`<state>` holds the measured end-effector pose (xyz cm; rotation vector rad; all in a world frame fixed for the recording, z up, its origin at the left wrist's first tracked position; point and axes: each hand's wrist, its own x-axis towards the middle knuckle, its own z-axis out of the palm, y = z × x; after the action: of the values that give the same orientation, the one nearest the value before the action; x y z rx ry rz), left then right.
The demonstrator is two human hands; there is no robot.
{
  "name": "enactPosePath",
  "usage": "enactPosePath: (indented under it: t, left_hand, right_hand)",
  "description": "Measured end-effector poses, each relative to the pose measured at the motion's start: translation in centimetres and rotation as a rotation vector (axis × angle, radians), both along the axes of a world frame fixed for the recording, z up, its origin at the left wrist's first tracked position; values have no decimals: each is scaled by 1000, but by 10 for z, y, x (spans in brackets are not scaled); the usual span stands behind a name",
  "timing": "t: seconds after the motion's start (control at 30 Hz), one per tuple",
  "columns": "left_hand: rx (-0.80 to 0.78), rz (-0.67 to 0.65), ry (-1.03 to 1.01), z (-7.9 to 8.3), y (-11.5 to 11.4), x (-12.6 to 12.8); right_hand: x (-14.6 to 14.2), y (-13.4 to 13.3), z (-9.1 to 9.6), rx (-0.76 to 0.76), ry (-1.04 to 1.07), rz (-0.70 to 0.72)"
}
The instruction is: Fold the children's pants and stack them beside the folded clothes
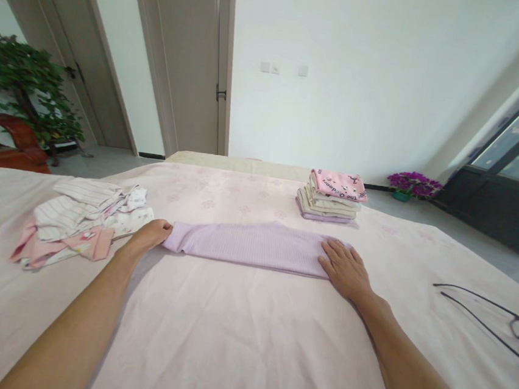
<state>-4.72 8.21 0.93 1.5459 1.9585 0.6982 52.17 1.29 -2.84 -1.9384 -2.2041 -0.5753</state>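
A lilac ribbed garment (pixel 254 245) lies folded into a long strip across the pale pink bedsheet (pixel 237 333). My left hand (pixel 151 233) is closed on its left end, fingers curled round the cloth. At the garment's right end my right hand (pixel 343 267) rests flat with the fingers stretched out and pressing on the fabric.
A loose heap of striped and pink clothes (pixel 83 220) lies to the left. A neat stack of folded clothes (pixel 330 196) with a pink top piece stands behind the garment. Black-framed glasses (pixel 510 326) lie at the right. Doors, a plant and purple flowers (pixel 413 185) lie beyond the bed.
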Motion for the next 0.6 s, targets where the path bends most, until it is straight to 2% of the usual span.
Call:
enactPosePath:
  t: [0.3,0.4,0.6]
  left_hand:
    - [-11,2,-79,-11,0,20]
    - [13,35,-12,-13,4,12]
    - [54,154,222,-8,3,-19]
  right_hand:
    - [-1,0,-1,7,-3,-12]
    - [1,0,-1,3,-2,-2]
    - [0,-2,2,2,-3,22]
